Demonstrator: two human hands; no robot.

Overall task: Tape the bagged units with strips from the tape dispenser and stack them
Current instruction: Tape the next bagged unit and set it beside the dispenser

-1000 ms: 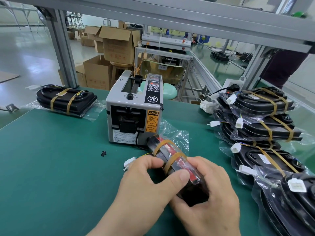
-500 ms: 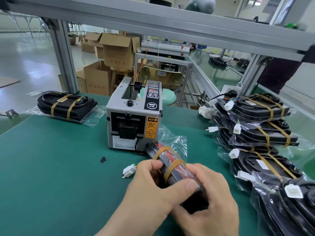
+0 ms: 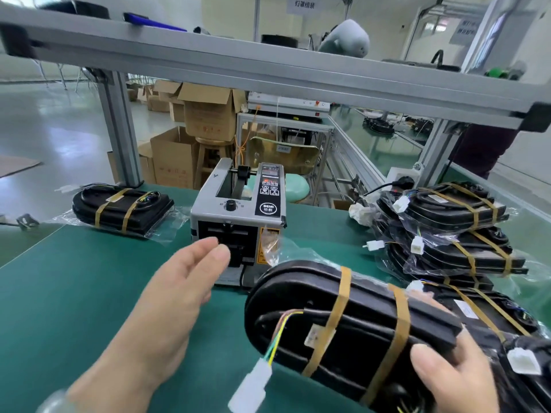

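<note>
My right hand grips a black bagged unit bound by two tan tape strips, held flat above the green mat at lower right; its wires and white connector dangle toward me. My left hand hovers empty with fingers extended, in front of the grey tape dispenser. One taped unit lies alone at the far left of the mat. A pile of taped bagged units fills the right side.
The green mat covers the bench. An aluminium frame beam crosses overhead, with its post at back left. Cardboard boxes stand on the floor behind the bench. A power socket sits at back right.
The unit stood on its edge gripped by both hands; now it is turned flat and lifted in my right hand alone. My left hand has let go and moved toward the dispenser.
</note>
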